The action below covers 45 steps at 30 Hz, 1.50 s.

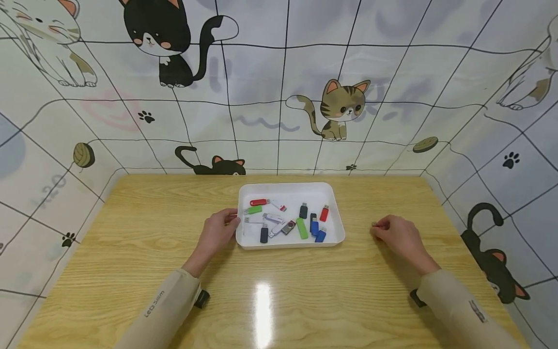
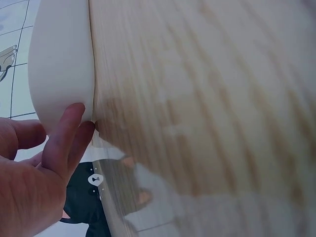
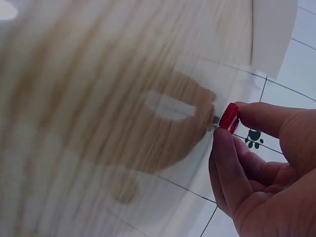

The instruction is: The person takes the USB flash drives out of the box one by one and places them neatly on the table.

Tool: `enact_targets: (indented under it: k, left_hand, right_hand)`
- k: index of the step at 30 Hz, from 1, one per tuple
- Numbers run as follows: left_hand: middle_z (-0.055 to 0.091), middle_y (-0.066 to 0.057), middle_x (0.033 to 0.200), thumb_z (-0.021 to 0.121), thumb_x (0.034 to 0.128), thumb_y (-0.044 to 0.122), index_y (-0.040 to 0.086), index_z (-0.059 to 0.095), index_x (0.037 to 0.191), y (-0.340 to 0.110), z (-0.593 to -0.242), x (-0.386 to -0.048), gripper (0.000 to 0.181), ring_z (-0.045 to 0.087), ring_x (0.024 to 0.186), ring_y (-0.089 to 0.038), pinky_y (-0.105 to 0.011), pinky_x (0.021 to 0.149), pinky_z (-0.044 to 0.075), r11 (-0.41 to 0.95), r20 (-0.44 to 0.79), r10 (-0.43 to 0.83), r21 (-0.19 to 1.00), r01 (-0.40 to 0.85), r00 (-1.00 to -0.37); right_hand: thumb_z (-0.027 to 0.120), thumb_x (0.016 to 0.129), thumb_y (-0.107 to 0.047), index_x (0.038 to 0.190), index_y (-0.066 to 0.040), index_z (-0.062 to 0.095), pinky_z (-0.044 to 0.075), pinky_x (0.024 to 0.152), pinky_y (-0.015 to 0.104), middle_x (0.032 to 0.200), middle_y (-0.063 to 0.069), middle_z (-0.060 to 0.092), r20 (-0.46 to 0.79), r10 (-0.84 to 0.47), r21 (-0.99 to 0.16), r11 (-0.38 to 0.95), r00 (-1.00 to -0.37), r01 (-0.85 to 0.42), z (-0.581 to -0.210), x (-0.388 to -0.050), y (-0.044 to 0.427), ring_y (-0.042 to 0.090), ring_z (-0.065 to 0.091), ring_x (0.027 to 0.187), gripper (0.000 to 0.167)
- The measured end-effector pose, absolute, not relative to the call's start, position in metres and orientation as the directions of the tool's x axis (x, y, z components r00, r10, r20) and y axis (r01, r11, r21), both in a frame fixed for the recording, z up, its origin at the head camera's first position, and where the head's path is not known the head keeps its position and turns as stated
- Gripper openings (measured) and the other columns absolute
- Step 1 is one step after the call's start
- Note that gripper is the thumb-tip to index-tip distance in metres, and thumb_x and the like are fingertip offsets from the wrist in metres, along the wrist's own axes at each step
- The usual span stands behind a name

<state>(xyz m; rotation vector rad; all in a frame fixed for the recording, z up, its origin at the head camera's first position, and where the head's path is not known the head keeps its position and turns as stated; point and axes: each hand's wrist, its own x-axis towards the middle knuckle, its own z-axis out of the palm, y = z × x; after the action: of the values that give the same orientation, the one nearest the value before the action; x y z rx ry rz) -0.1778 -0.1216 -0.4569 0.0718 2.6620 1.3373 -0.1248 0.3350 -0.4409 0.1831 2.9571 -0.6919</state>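
Red stick (image 3: 229, 118), pinched in right grip (image 1: 401, 236)

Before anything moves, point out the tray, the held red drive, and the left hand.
Tray (image 1: 289, 245): head view, near rim.
Held red drive (image 3: 228, 118): right wrist view, red body.
Left hand (image 1: 216, 230): head view, middle.

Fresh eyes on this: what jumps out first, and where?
Probably the white tray of colourful USB sticks on the wooden table, with the left hand touching its left end. Next, the right hand, out to the tray's right, pinching a red USB stick. Behind, cartoon cats cover the backdrop, the boldest a black-and-white cat at upper left.
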Motion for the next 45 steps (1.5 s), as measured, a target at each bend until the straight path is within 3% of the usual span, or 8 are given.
enact_targets:
  k: [7,14,20,23,30,38,45]
  left_hand:
    - [0.067,-0.022,0.13,0.057,0.1066,0.016,-0.003,0.057,0.144,-0.119,-0.456,-0.178,0.041,0.067,0.112,-0.03,-0.04,0.089,0.06,0.599,-0.152,0.127,0.799,-0.047,-0.98]
    - [0.07,-0.021,0.125,0.057,0.1062,0.015,-0.005,0.058,0.142,-0.117,-0.456,-0.179,0.041,0.068,0.105,-0.028,-0.04,0.087,0.06,0.611,-0.132,0.134,0.791,-0.023,-0.982]
    - [0.07,-0.022,0.125,0.057,0.1061,0.015,-0.006,0.059,0.141,-0.118,-0.455,-0.179,0.041,0.068,0.106,-0.028,-0.041,0.088,0.06,0.621,-0.128,0.129,0.784,-0.02,-0.983]
    - [0.07,-0.022,0.126,0.057,0.1063,0.015,-0.006,0.058,0.142,-0.118,-0.455,-0.179,0.041,0.069,0.106,-0.028,-0.04,0.087,0.06,0.619,-0.134,0.127,0.785,-0.027,-0.983]
    - [0.069,-0.021,0.127,0.057,0.1068,0.017,-0.005,0.057,0.143,-0.119,-0.455,-0.178,0.043,0.067,0.102,-0.026,-0.038,0.086,0.061,0.612,-0.152,0.124,0.789,-0.045,-0.981]
    - [0.069,-0.02,0.127,0.056,0.107,0.017,-0.005,0.058,0.142,-0.12,-0.456,-0.178,0.042,0.066,0.103,-0.026,-0.038,0.086,0.06,0.612,-0.143,0.127,0.79,-0.036,-0.982]
    - [0.068,-0.021,0.129,0.057,0.107,0.016,-0.006,0.058,0.142,-0.121,-0.458,-0.178,0.042,0.066,0.103,-0.026,-0.039,0.087,0.06,0.607,-0.157,0.119,0.793,-0.053,-0.98]
  right_hand:
    - [0.072,0.094,-0.028,0.108,0.007,0.07,0.05,0.074,0.045,0.1,0.018,0.072,-0.135,0.117,-0.417,0.894,-0.984,0.163,-0.443,-0.129,0.339,0.032,0.065,0.089,0.038]
    - [0.069,0.096,-0.033,0.101,0.003,0.069,0.045,0.066,0.035,0.089,0.011,0.07,-0.124,0.116,-0.398,0.904,-0.985,0.157,-0.441,-0.13,0.34,0.025,0.059,0.078,0.036]
    - [0.065,0.1,-0.033,0.12,0.011,0.063,0.053,0.076,0.049,0.104,0.023,0.07,-0.056,0.107,-0.407,0.906,-0.993,0.121,-0.423,-0.131,0.326,0.034,0.066,0.089,0.048]
    - [0.063,0.102,-0.032,0.122,0.009,0.064,0.054,0.08,0.053,0.105,0.021,0.071,-0.025,0.065,-0.416,0.907,-0.998,0.07,-0.41,-0.134,0.309,0.032,0.067,0.088,0.045]
    - [0.066,0.101,-0.023,0.114,0.005,0.069,0.057,0.076,0.045,0.099,0.014,0.072,0.009,-0.033,-0.42,0.907,-0.999,-0.034,-0.392,-0.145,0.26,0.027,0.065,0.087,0.031]
    - [0.07,0.099,-0.024,0.109,0.001,0.073,0.051,0.066,0.032,0.09,0.006,0.071,-0.073,-0.129,-0.401,0.912,-0.989,-0.089,-0.394,-0.16,0.221,0.02,0.058,0.075,0.027]
    - [0.069,0.1,-0.027,0.109,0.0,0.072,0.048,0.065,0.031,0.085,0.003,0.066,-0.171,-0.175,-0.357,0.928,-0.97,-0.105,-0.402,-0.169,0.199,0.018,0.055,0.072,0.028]
